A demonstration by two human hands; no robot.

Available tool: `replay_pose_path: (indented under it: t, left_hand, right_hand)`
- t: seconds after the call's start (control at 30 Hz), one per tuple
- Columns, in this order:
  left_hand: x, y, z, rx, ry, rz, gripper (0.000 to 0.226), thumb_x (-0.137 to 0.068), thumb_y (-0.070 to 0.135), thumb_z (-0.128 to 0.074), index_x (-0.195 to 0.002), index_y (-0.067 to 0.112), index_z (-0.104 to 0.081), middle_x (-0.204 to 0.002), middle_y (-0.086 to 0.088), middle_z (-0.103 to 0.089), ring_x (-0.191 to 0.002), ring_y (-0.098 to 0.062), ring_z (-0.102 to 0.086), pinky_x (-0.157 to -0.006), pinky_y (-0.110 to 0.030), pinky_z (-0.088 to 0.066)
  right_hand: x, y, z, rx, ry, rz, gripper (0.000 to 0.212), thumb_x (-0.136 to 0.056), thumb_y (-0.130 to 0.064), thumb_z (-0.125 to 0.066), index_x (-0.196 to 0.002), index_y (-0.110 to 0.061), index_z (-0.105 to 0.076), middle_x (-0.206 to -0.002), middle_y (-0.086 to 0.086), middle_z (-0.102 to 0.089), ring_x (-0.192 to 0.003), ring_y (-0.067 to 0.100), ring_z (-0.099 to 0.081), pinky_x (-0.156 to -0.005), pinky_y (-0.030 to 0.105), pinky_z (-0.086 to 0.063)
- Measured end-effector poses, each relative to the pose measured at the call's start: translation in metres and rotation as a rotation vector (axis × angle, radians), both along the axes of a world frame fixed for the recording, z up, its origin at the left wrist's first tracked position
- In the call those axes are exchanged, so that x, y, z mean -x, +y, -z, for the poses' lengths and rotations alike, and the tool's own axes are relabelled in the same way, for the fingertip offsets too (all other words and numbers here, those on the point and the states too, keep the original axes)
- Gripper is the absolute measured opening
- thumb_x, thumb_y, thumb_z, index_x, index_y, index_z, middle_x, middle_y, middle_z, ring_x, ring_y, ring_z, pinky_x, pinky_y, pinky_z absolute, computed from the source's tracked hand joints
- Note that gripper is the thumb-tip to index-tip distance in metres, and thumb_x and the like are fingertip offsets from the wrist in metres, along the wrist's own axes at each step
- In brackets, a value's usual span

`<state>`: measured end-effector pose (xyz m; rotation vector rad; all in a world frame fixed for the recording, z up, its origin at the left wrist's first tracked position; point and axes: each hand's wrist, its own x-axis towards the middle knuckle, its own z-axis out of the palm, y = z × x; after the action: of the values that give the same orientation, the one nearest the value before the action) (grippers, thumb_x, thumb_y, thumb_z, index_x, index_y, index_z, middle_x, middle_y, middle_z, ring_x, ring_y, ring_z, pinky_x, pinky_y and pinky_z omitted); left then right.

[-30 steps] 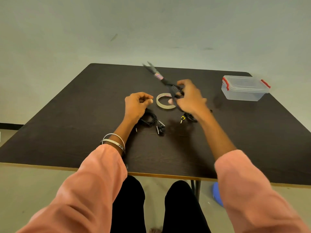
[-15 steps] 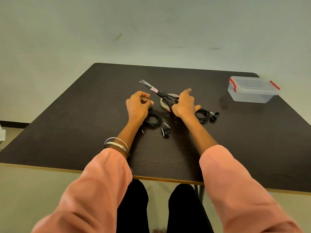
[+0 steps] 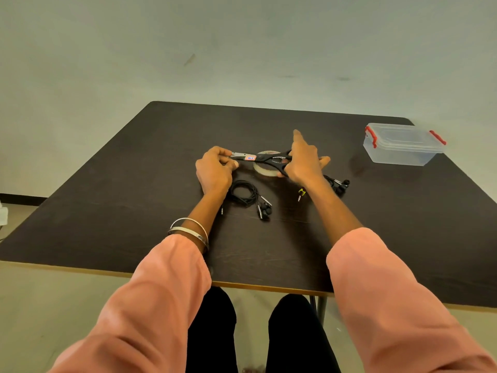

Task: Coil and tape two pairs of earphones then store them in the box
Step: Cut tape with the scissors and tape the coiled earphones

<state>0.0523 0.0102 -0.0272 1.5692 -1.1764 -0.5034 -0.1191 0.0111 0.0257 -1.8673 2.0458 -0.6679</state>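
Observation:
My right hand (image 3: 304, 164) grips the handles of black scissors (image 3: 259, 158), forefinger pointing up, above the tape roll (image 3: 265, 172). The blades point left to my left hand (image 3: 215, 170). That hand's fingers are curled, with thumb and fingertips pinched at the blade tips, apparently on a thin strip of tape that is hard to make out. One coiled pair of black earphones (image 3: 243, 193) lies just behind my left wrist. The second pair (image 3: 339, 185) lies to the right, partly hidden by my right forearm. The clear box (image 3: 403, 144) with red clips stands shut at the far right.
Everything lies on a dark wooden table (image 3: 134, 197) in front of a plain wall. The table's front edge is near my knees. Two metal bangles (image 3: 189, 230) sit on my left wrist.
My right hand has swung the scissors from pointing up and away to lying level over the tape roll, blades reaching my left hand. The left hand has stayed pinched, moving slightly up.

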Motion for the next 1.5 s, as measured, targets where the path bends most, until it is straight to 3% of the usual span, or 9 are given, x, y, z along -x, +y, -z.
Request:
replay_pose_path:
  t: [0.13,0.27,0.37,0.5,0.6,1.0,1.13,1.33,1.5]
  left_hand:
    - [0.001,0.001,-0.001,-0.025,-0.007,-0.009,0.02,-0.083,0.006,-0.072,-0.099,0.015,-0.066,-0.075,0.006,-0.07,-0.076,-0.003,-0.066,-0.084,-0.021,-0.053]
    - [0.001,0.003,-0.002,-0.002,0.007,-0.005,0.019,-0.083,0.005,-0.072,-0.097,0.015,-0.065,-0.074,0.007,-0.069,-0.074,-0.001,-0.065,-0.082,-0.019,-0.052]
    - [0.001,0.004,-0.001,0.023,0.029,0.012,0.019,-0.082,0.004,-0.072,-0.095,0.016,-0.064,-0.074,0.005,-0.07,-0.075,-0.003,-0.067,-0.082,-0.02,-0.053]
    - [0.001,0.006,-0.001,0.059,0.049,0.021,0.02,-0.083,0.003,-0.071,-0.097,0.015,-0.064,-0.073,0.008,-0.07,-0.073,0.0,-0.067,-0.079,-0.017,-0.053]
    - [0.001,0.01,-0.002,0.079,0.054,0.034,0.02,-0.084,0.002,-0.07,-0.1,0.014,-0.064,-0.075,0.007,-0.07,-0.075,-0.002,-0.068,-0.079,-0.016,-0.053]
    - [0.0,0.011,0.0,0.088,0.036,0.053,0.028,-0.085,0.0,-0.067,-0.109,0.014,-0.063,-0.079,0.007,-0.068,-0.078,-0.002,-0.065,-0.075,-0.01,-0.05]
    - [0.0,0.01,0.001,0.111,0.023,0.1,0.035,-0.086,-0.01,-0.056,-0.111,0.014,-0.062,-0.084,0.002,-0.068,-0.081,-0.007,-0.064,-0.068,-0.006,-0.047]
    - [0.001,0.009,0.002,0.153,-0.025,0.103,0.041,-0.083,-0.016,-0.046,-0.11,0.01,-0.062,-0.077,0.004,-0.065,-0.074,-0.004,-0.061,-0.075,-0.02,-0.051]
    - [0.0,0.007,0.003,0.15,-0.033,0.116,0.041,-0.085,-0.016,-0.045,-0.111,0.011,-0.062,-0.08,0.001,-0.064,-0.076,-0.005,-0.059,-0.072,-0.013,-0.048]
  right_hand:
    - [0.016,0.006,-0.021,0.008,-0.03,-0.036,0.091,-0.076,-0.012,-0.079,-0.147,-0.021,-0.024,-0.115,0.006,-0.062,-0.116,0.026,-0.048,-0.096,0.043,-0.024]
    - [0.028,0.012,-0.045,0.004,0.201,-0.113,0.085,-0.08,-0.01,-0.074,-0.146,-0.023,-0.023,-0.106,0.001,-0.062,-0.122,0.026,-0.046,-0.107,0.055,-0.015]
    - [0.037,0.018,-0.063,-0.023,0.371,-0.187,0.082,-0.079,-0.011,-0.076,-0.142,-0.022,-0.024,-0.099,0.001,-0.066,-0.114,0.024,-0.052,-0.109,0.063,-0.013]
    - [0.038,0.033,-0.083,0.004,0.559,-0.247,0.083,-0.067,-0.028,-0.086,-0.129,-0.013,-0.034,-0.093,0.006,-0.066,-0.103,0.027,-0.054,-0.106,0.062,-0.014]
    - [0.029,0.038,-0.084,0.033,0.671,-0.249,0.064,-0.074,-0.021,-0.08,-0.123,-0.01,-0.04,-0.092,0.009,-0.062,-0.105,0.03,-0.052,-0.103,0.059,-0.018]
    - [0.032,0.043,-0.095,0.224,0.82,-0.128,0.037,-0.078,-0.009,-0.074,-0.108,-0.008,-0.052,-0.089,0.008,-0.055,-0.103,0.029,-0.051,-0.102,0.062,-0.02]
    - [0.024,0.034,-0.093,0.176,0.825,-0.173,0.048,-0.073,-0.019,-0.081,-0.109,-0.009,-0.053,-0.09,0.007,-0.056,-0.105,0.029,-0.052,-0.101,0.062,-0.019]
    - [0.011,0.019,-0.086,0.175,0.859,-0.232,0.034,-0.078,-0.01,-0.075,-0.102,-0.008,-0.051,-0.086,0.005,-0.053,-0.098,0.026,-0.048,-0.098,0.062,-0.022]
    - [0.007,0.014,-0.088,0.215,0.907,-0.25,0.03,-0.08,-0.006,-0.069,-0.104,-0.008,-0.051,-0.091,0.006,-0.057,-0.091,0.023,-0.041,-0.1,0.062,-0.021]
